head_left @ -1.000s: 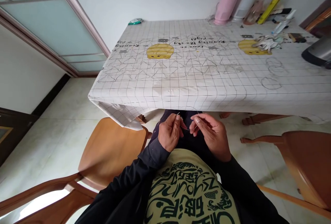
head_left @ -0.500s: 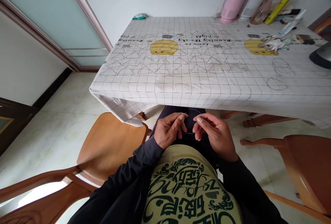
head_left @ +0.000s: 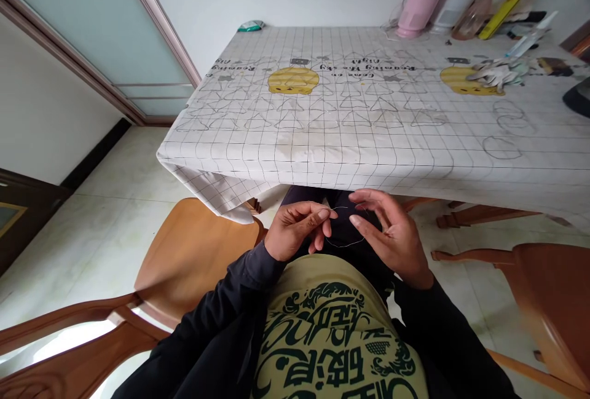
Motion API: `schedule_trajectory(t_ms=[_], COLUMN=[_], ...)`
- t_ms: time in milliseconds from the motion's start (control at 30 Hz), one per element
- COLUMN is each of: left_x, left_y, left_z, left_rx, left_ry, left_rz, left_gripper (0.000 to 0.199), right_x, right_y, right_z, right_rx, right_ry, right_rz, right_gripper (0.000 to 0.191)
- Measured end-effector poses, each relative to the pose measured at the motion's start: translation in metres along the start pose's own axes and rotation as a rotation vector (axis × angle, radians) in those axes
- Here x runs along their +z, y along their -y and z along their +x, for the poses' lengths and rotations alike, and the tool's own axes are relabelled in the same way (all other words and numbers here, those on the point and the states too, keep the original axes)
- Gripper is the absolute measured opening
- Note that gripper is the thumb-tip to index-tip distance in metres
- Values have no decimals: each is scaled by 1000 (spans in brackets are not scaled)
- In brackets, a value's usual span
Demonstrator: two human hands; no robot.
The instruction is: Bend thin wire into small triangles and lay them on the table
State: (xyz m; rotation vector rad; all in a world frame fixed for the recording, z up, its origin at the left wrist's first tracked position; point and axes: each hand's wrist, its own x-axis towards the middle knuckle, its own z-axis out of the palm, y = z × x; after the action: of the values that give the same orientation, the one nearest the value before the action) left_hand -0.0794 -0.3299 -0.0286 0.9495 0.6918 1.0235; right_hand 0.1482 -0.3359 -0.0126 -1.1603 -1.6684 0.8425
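Between thumb and fingertips, my left hand (head_left: 302,225) pinches a thin wire (head_left: 343,246) above my lap. One short end sticks out past the fingertips to the right, and the rest curves down and round in a loose loop toward the right thumb. Just right of it, my right hand (head_left: 391,231) has its thumb and fingers spread apart. Whether the wire's far part touches the right fingers, I cannot tell. Beyond the hands, the cloth-covered table (head_left: 221,153) bears several bent wire shapes (head_left: 289,120), roughly triangular, in rows.
Round wire coils (head_left: 502,147) and a glove (head_left: 500,73) lie at the table's right. Behind them stand a pink bottle-like container (head_left: 421,2) and a yellow-red box (head_left: 509,5). Wooden chairs flank me, left (head_left: 193,257) and right (head_left: 553,300). A small green packet (head_left: 251,26) sits at the back corner.
My right hand has opened, its thumb and fingers parting from a near pinch, and moved slightly right. My left hand keeps its pinch on the wire, whose loop hangs slightly lower.
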Motion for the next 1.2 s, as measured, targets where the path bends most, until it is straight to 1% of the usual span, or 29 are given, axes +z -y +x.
schedule_trajectory(t_ms=[67, 100, 167, 200, 300, 400, 533, 633, 667, 733, 800, 833, 900, 967, 1033, 1067, 1133, 1200], left_x=[1, 1, 1, 0, -4, -9, -16, -17, -17, -16, -14, -13, -10, -6, -3, -2, 0, -1], left_y=[-3, -4, -7, -9, -10, -10, -11, -12, -12, -12, -12, -11, -9, -5, -1, 1, 4, 5], left_z=[0, 0, 0, 1, 1, -1, -7, -9, -9, -9, -7, -7, -6, -7, -7, -7, -8, -7], left_rx=[-6, -12, -34, -51, -107, -157, -206, -216, -206, -172, -137, -126, -126, -153, -189, -202, -209, -197], left_ry=[8, 12, 15, 16, 36, 68, 68, 51, 43, 28, 24, 29, 54, 80, 99, 103, 88, 48], left_rz=[73, 105, 150, 162, 170, 172, 178, 150, 126, 64, -1, -32, -94, -150, -180, -184, -173, -137], left_gripper=[36, 37, 37, 37, 38, 39, 37, 36, 36, 35, 33, 32, 30, 29, 29, 29, 30, 30], right_x=[-5, -7, -9, -8, -7, -9, -15, -20, -22, -27, -31, -32, -29, -20, -8, -1, 10, 17], right_y=[1, 2, 1, -1, -6, -9, -6, -3, -3, -7, -17, -24, -39, -50, -53, -53, -51, -49], right_z=[9, 14, 22, 25, 31, 33, 38, 42, 43, 42, 41, 40, 40, 40, 41, 41, 41, 40], right_rx=[-223, -324, -498, -564, -691, -741, -733, -678, -626, -462, -268, -184, -79, -15, -22, -60, -158, -214], right_ry=[51, 101, 188, 212, 219, 217, 241, 249, 257, 300, 331, 325, 314, 383, 463, 468, 412, 334], right_rz=[-195, -263, -331, -348, -391, -428, -428, -353, -304, -156, 53, 168, 353, 442, 487, 504, 508, 476], right_gripper=[42, 40, 34, 32, 28, 28, 32, 28, 25, 23, 26, 27, 25, 25, 32, 31, 22, 18])
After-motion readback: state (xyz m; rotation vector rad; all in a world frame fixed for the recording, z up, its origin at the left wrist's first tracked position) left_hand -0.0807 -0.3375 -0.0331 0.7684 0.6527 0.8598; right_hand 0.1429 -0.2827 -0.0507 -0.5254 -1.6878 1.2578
